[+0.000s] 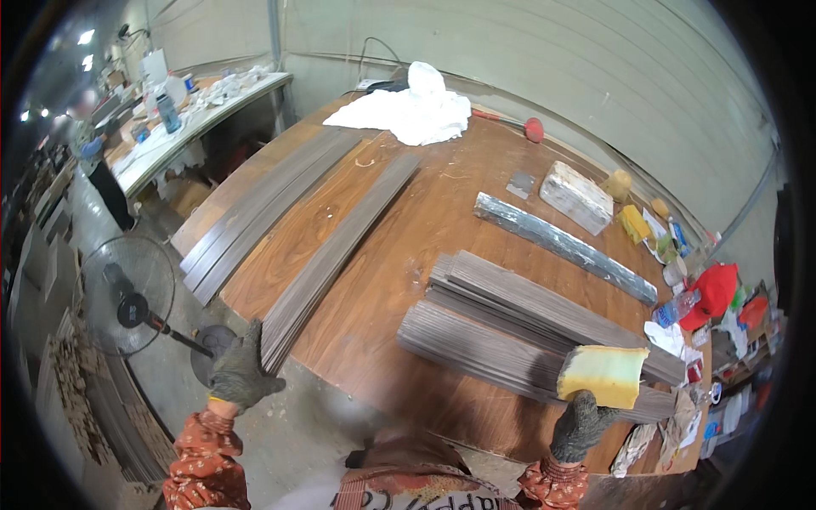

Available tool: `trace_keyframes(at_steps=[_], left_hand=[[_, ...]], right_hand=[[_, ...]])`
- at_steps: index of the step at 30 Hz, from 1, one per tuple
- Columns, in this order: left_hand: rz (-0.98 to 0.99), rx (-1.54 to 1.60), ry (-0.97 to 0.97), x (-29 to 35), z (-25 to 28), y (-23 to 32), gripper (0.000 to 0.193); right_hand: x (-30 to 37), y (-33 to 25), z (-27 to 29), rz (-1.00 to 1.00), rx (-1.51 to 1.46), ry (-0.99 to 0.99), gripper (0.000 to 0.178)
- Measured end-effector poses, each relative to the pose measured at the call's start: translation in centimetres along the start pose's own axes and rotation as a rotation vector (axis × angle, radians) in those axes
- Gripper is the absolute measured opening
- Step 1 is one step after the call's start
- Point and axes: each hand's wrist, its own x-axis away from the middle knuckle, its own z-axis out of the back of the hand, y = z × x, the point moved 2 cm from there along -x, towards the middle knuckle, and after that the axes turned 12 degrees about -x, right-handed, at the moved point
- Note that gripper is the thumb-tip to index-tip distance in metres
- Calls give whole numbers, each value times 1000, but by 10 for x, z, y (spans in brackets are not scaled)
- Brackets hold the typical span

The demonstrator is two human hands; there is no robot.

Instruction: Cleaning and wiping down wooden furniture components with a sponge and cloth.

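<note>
A broad wooden table (399, 246) fills the view; its near rim curves just ahead of the person, with bare floor and a standing fan (127, 293) to the left. The left hand (242, 370), gloved, reaches to the near end of a long grey slat bundle (336, 251) overhanging that rim; its fingers (255, 336) lie against the slat ends, and whether they grip them cannot be told. The right hand (582, 425), also gloved, is closed around the lower edge of a yellow sponge block (605, 376), held above the stacked grey slats (527, 327). Open tabletop lies between bundle and stack. Beyond sit a silver bar (565, 246), a white block (576, 197) and white cloth (408, 110).
</note>
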Motion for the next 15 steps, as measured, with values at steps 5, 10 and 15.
trace_keyframes(at_steps=[5,10,15], left_hand=[[-121,-49,-81,-54,61,45,116],[-195,65,47,-175,57,89,117],[-9,122,76,-272,9,127,104]], right_hand=[[7,-18,18,-51,1,165,61],[28,-36,45,-97,3,322,62],[45,-78,63,23,115,458,62]])
